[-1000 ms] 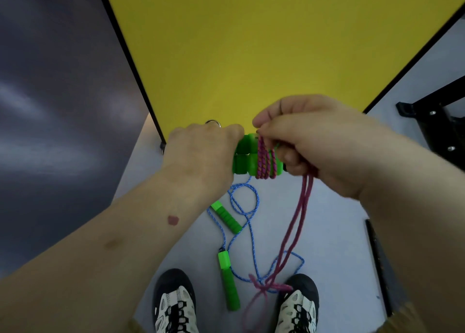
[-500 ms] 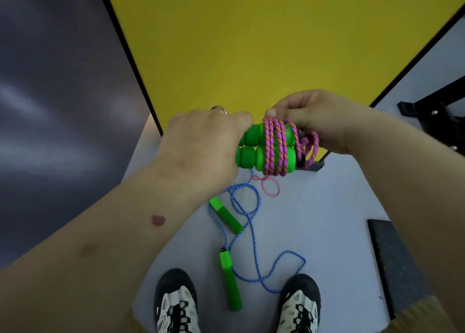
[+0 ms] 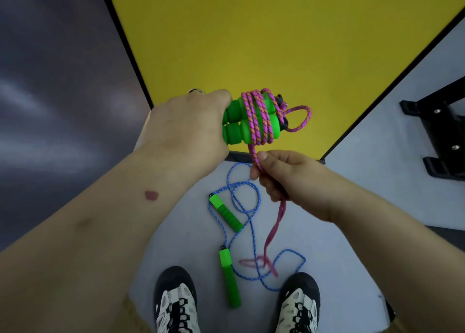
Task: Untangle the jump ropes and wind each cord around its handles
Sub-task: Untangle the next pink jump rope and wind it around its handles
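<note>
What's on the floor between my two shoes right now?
In the head view, a loop of the blue rope and the loose pink rope end lie between the shoes, with one green handle.

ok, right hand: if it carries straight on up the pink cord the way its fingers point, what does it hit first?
Most likely the wound green handles. The right hand pinches the pink cord just below them, fingers aimed up along it, with nothing visible in the gap. Depth is unclear from this one view.
</note>
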`<state>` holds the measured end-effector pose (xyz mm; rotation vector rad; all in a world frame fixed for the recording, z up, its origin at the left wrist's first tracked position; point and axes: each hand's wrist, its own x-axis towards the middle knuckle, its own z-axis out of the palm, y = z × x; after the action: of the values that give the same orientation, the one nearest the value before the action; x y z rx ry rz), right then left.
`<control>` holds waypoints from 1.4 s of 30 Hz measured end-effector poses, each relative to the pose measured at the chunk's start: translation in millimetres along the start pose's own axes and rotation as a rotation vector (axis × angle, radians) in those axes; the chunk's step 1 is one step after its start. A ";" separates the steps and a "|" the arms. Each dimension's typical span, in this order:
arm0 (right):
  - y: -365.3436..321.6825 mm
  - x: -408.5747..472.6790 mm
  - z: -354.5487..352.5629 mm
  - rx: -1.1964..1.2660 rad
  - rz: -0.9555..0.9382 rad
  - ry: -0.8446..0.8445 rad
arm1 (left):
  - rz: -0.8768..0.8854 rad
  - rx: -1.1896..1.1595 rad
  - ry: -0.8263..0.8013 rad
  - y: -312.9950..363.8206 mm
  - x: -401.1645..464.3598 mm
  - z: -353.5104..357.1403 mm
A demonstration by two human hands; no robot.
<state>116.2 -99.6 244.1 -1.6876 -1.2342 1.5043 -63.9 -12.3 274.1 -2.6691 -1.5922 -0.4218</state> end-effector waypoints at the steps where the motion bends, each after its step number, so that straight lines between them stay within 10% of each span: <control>1: -3.3 -7.4 3.9 -0.039 -0.014 0.015 | 0.000 0.019 0.000 -0.6 -0.4 2.3; 22: -98.3 -1.1 -32.5 -0.685 -0.237 0.295 | 0.168 0.135 -0.063 13.9 -8.4 7.7; 42: -1.6 30.3 -23.2 0.028 0.067 -0.103 | 0.119 0.004 0.037 12.0 -7.3 -13.4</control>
<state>136.5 -68.1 236.8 -1.6667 -1.2136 1.6596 -59.8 -26.3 286.9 -2.7178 -1.4148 -0.4605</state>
